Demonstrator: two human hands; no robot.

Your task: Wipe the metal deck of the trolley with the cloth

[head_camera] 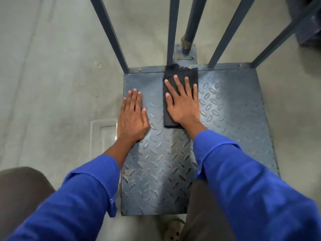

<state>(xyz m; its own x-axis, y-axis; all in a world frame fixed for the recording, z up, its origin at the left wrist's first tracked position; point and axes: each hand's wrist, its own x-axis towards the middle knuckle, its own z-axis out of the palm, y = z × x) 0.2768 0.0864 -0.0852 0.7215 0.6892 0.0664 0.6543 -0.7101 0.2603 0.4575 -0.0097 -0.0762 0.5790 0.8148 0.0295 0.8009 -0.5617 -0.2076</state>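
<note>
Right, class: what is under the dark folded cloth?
The dark folded cloth lies on the blue-grey tread-plate metal deck, the right hand flat on top. The patch beneath is covered, unseen.

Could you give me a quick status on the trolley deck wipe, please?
Right hand flat on cloth, at far edge of deck. Left hand flat on bare deck. Upright bars just ahead of cloth.

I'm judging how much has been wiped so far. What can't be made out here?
Head view only:
- near right corner of the deck: hidden by the right sleeve.
- deck beneath the cloth and right hand: covered.
- tops of the bars: cut off by the top edge.
- wiped versus unwiped patches: not distinguishable.
</note>
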